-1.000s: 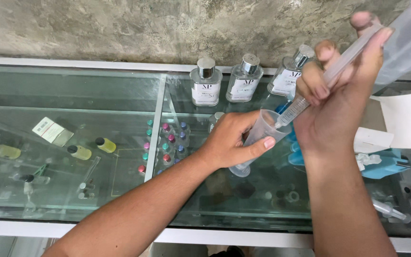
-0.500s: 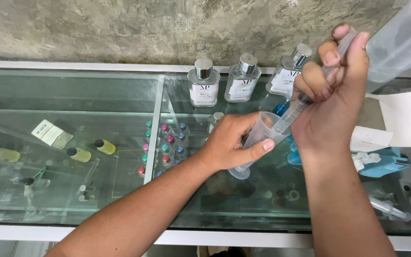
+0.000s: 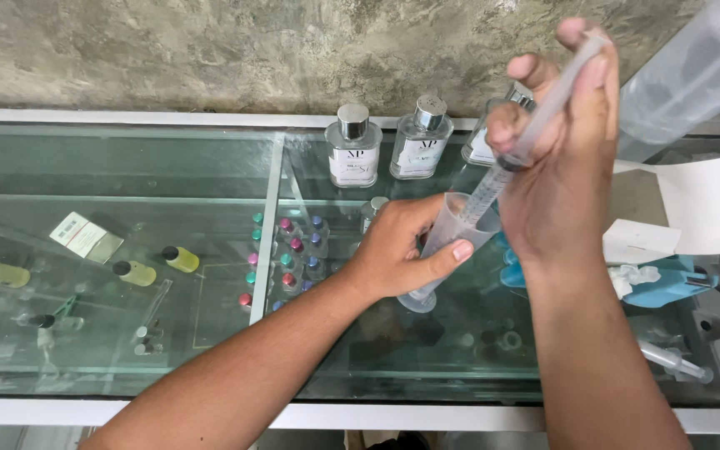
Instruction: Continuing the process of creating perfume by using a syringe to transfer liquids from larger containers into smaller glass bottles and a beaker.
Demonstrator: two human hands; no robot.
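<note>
The left hand (image 3: 397, 250) gripped the measuring cylinder (image 3: 447, 246) standing on the glass desk (image 3: 210, 167); the right hand (image 3: 564, 158) clenched the syringe (image 3: 535, 125), tip inside it, and its plunger had gone further in, so liquid was probably passing into the cylinder

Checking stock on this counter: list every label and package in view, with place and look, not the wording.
Left bottle: back of the glass top, clear, silver cap, white label with dark print.
Middle bottle: beside it, same look.
Third bottle: half hidden behind the right hand, white label.
Tag: under the glass, left, white rectangle with dark print.
</note>
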